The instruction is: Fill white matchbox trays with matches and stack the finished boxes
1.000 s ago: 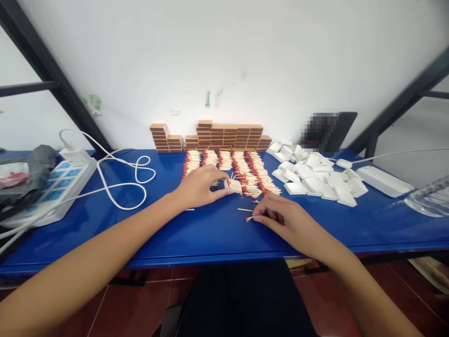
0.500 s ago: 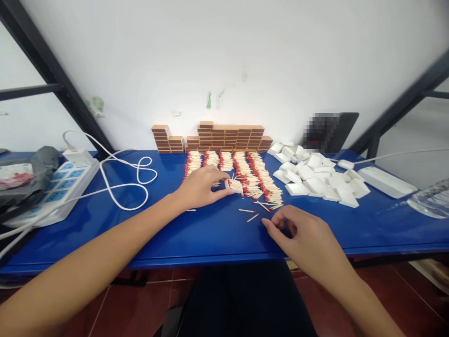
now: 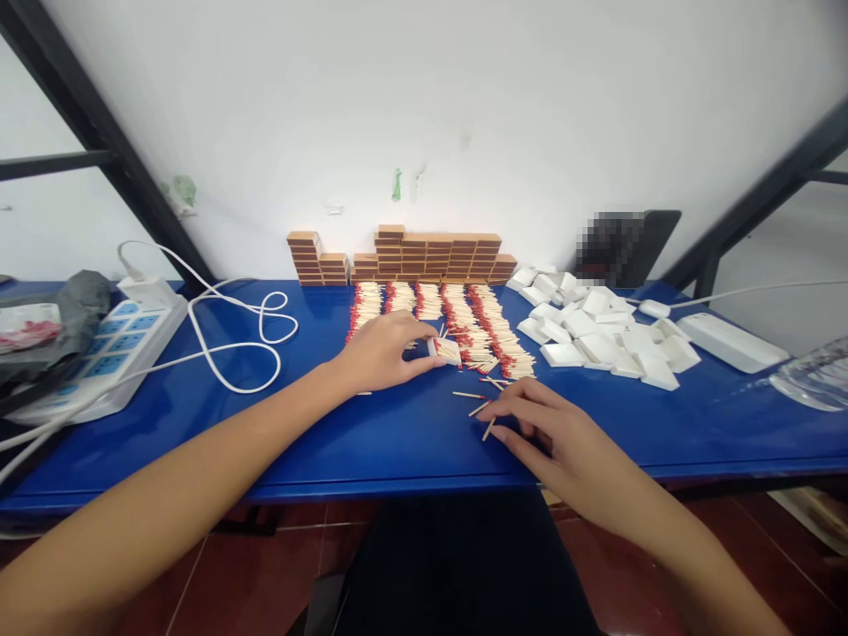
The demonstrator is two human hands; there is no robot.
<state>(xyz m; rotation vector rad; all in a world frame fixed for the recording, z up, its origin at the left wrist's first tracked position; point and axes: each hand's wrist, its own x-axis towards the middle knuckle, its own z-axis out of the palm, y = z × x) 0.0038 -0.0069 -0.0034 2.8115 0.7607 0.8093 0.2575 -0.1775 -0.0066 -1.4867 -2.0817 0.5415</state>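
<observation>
My left hand (image 3: 389, 353) grips the small white matchbox tray (image 3: 453, 352) by its left end, with thumb and fingers closed around it. Several red-tipped matches lie inside that tray. Nearer the table's front, my right hand (image 3: 553, 424) pinches a matchstick (image 3: 488, 430) between thumb and fingertips, just above the blue surface. Beside its fingertips are a loose match (image 3: 468, 396) and a few more. Behind both hands, long rows of matches (image 3: 500, 331) run toward the wall; my left hand hides part of the left rows.
Stacked brown matchboxes (image 3: 430, 256) line the wall. To the right lie a heap of white empty trays (image 3: 596, 331), a white oblong device (image 3: 732, 343) and clear plastic (image 3: 814, 375). A white power strip (image 3: 125, 340) and looping white cable (image 3: 231, 389) occupy the left of the blue table (image 3: 371, 450).
My right hand has shifted slightly left, and a matchstick now shows between its fingers. The left hand keeps its hold on the tray. The view has tilted slightly.
</observation>
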